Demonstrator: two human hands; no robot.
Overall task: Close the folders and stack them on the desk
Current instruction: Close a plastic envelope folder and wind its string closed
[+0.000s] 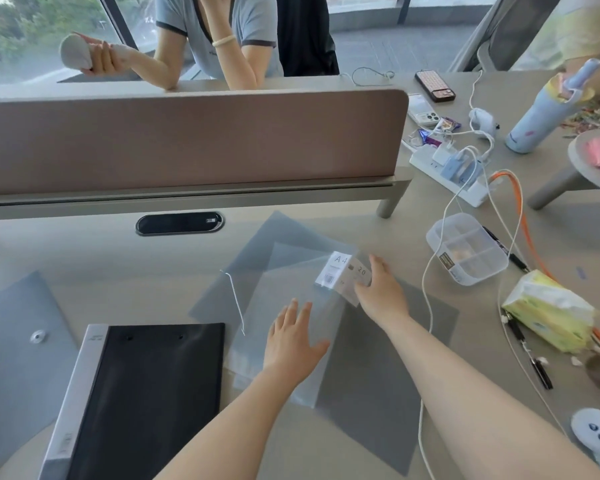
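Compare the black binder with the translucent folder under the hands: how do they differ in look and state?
The black binder is opaque with a pale grey spine; the translucent folder lets the sheets beneath show through. The binder lies closed and untouched, whereas the left hand rests flat on the folder and the right hand holds its labelled corner. Both lie flat on the desk.
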